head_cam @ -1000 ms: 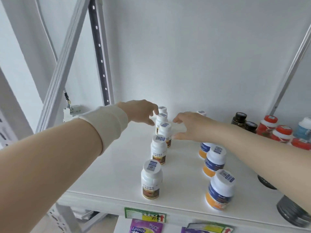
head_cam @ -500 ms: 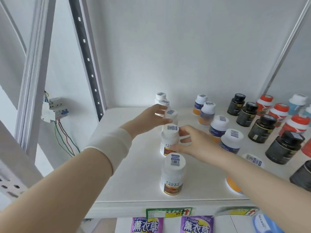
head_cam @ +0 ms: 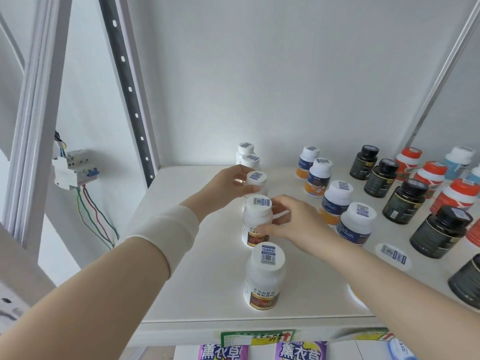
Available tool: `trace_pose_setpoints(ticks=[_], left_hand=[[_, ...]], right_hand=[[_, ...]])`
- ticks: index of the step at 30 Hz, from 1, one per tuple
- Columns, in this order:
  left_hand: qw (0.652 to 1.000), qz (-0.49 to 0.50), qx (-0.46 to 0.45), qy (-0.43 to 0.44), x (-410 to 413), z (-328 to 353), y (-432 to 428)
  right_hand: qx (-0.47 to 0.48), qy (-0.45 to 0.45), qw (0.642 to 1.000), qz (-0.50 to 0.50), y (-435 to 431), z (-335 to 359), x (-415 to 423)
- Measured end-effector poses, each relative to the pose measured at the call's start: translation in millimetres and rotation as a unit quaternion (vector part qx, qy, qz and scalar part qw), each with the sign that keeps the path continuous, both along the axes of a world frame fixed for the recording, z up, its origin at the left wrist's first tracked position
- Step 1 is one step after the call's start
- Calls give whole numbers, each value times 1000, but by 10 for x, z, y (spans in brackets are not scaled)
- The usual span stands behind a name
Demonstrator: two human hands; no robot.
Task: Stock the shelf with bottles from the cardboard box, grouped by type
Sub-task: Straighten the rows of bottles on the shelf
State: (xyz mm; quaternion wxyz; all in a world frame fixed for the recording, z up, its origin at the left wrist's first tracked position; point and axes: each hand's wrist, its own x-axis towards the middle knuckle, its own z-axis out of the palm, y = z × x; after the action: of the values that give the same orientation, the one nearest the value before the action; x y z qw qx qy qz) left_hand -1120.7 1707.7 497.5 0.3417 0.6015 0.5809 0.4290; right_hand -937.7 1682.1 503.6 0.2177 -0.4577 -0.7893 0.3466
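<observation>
Row-straightening step: my left hand [head_cam: 228, 185] curls round the third white bottle [head_cam: 256, 178], my right hand [head_cam: 293, 224] pinches the second white bottle [head_cam: 255, 219] at 6 o'clock of it; next, probably, nudge both into line.

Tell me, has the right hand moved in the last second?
Yes. The right hand came nearer the shelf front: from beside the third white bottle, counted from the front, to the second bottle, which it now grips.

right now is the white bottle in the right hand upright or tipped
Upright. The white bottle stands base down on the shelf, cap on top; the right hand pinches its side.
</observation>
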Motion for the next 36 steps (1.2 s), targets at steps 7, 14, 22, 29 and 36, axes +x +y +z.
trace_pose_setpoints(ticks=[7, 14, 22, 29, 36], left_hand=[[999, -17, -8, -28, -38, 11, -37], [1000, -5, -5, -18, -19, 4, -53], [994, 28, -43, 92, -324, 205, -205], [882, 79, -115, 450, -669, 597, -93], [770, 60, -118, 625, -741, 773, 374]], right_hand=[[2, 4, 1000, 2, -10, 6, -6], [-7, -7, 1000, 9, -15, 8, -9], [29, -94, 994, 50, 157, 474, 200], [192, -244, 949, 52, 751, 838, 263], [243, -329, 912, 45, 1163, 783, -18]])
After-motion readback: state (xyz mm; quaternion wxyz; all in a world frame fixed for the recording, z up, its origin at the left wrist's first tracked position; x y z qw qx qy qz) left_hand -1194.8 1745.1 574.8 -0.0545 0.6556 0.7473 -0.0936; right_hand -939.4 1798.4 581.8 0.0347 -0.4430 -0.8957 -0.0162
